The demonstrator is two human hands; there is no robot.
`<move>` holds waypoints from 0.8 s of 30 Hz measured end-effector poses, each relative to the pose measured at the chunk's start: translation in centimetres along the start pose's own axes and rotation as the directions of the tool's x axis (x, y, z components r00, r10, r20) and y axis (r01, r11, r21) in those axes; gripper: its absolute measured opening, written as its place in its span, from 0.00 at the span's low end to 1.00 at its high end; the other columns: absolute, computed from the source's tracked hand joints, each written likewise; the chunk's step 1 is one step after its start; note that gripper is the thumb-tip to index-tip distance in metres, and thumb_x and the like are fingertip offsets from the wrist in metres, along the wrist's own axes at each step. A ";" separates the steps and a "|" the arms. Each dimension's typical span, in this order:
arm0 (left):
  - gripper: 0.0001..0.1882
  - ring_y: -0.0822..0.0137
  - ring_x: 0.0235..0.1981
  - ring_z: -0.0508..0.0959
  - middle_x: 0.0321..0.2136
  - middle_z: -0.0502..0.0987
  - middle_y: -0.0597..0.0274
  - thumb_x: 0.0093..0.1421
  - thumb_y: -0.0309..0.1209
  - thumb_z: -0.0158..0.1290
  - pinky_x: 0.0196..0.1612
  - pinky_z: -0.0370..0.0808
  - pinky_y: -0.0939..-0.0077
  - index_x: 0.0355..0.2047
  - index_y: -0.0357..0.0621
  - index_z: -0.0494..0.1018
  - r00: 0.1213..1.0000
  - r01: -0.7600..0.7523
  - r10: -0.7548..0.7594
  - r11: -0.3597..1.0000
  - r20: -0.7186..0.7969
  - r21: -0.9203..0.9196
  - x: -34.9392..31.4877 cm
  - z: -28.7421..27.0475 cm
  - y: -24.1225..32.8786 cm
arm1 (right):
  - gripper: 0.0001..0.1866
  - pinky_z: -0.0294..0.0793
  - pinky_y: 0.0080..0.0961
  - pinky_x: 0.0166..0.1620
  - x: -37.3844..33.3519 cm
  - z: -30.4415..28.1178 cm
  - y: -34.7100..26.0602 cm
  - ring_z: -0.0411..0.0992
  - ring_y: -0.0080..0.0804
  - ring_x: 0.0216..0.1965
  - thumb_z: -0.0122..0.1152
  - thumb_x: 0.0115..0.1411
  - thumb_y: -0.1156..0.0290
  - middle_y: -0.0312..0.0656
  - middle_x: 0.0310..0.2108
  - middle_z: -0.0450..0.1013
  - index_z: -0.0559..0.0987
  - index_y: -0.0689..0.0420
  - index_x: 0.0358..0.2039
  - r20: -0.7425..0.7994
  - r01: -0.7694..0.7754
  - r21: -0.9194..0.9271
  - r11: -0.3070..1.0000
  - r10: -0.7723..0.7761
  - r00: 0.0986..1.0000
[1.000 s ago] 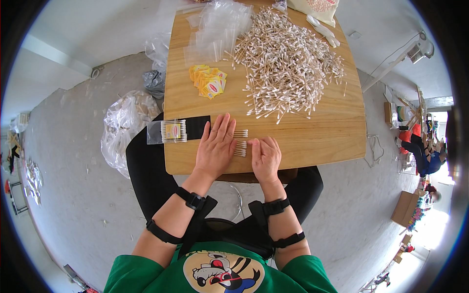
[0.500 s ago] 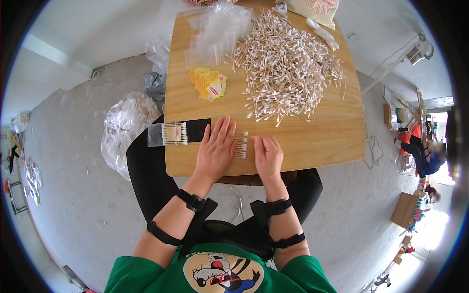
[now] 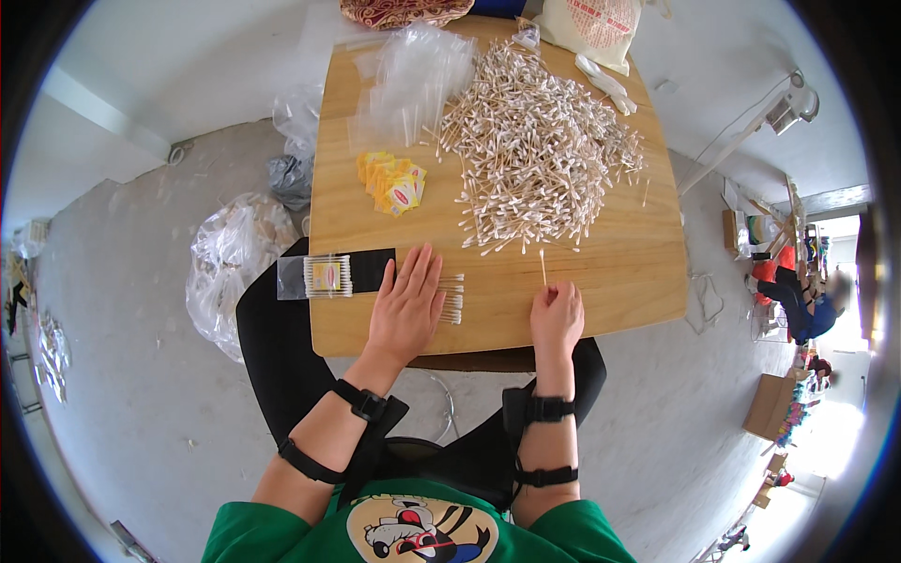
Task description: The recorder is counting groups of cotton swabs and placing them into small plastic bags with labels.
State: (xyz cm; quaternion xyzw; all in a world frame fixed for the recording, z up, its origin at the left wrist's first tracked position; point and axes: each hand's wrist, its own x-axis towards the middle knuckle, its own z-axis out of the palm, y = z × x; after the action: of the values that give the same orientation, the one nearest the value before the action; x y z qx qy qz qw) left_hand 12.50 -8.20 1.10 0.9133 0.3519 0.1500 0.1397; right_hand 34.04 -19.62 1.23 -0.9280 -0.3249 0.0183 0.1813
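My left hand (image 3: 404,311) lies flat with fingers stretched over a row of cotton swabs (image 3: 452,302); their white tips stick out past its right side. Between the fingertips of my right hand (image 3: 557,317), near the table's front edge, a single cotton swab (image 3: 542,265) points away from me. Left of my left hand, a black strip (image 3: 373,269) lies on the table, partly hidden by the fingers. At the strip's left end rests a clear bag (image 3: 292,279) with a yellow card (image 3: 327,276) and a row of swabs.
A large heap of cotton swabs (image 3: 540,150) covers the far right of the wooden table (image 3: 629,281). Yellow cards (image 3: 391,183) and clear bags (image 3: 413,80) lie at left. White gloves (image 3: 605,84) and a cloth sack (image 3: 593,33) sit at the far edge. Plastic bags (image 3: 235,272) stand on the floor.
My right hand has moved to the right, away from the row of swabs, and a swab now shows in its fingers. My left hand stays flat on the row. The view has shifted slightly.
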 end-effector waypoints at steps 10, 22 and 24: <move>0.29 0.59 0.72 0.57 0.70 0.58 0.55 0.68 0.38 0.48 0.71 0.53 0.54 0.67 0.41 0.62 1.000 -0.020 0.020 1.000 -0.016 -0.006 -0.1 1.0 -0.2 | 0.02 0.74 0.45 0.42 0.6 2.0 -7.0 0.73 0.51 0.39 0.59 0.59 0.74 0.48 0.32 0.73 0.76 0.58 0.31 0.061 0.439 0.225 0.870 -0.462 0.885; 0.29 0.59 0.71 0.57 0.70 0.58 0.54 0.68 0.38 0.49 0.71 0.54 0.54 0.66 0.41 0.63 1.000 0.027 -0.027 0.999 -0.016 0.017 -0.6 1.4 -0.8 | 0.27 0.64 0.44 0.65 -3.5 0.9 -7.8 0.65 0.50 0.63 0.61 0.58 0.71 0.53 0.58 0.69 0.72 0.64 0.58 0.033 0.646 0.284 0.708 -0.681 0.732; 0.29 0.60 0.72 0.57 0.70 0.58 0.56 0.68 0.39 0.49 0.72 0.53 0.54 0.66 0.41 0.63 0.999 0.031 -0.030 0.999 -0.016 0.025 -0.4 1.6 -0.5 | 0.36 0.52 0.48 0.71 -5.1 1.1 -7.0 0.56 0.48 0.70 0.61 0.58 0.67 0.56 0.67 0.60 0.63 0.69 0.65 0.157 0.671 0.232 0.704 -0.708 0.688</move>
State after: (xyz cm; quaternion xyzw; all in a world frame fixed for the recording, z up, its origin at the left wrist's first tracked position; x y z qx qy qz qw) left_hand 12.55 -8.35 -0.62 0.9084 0.3686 0.1506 0.1277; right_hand 25.66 -17.29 2.26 -0.7109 -0.6669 0.0832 0.2071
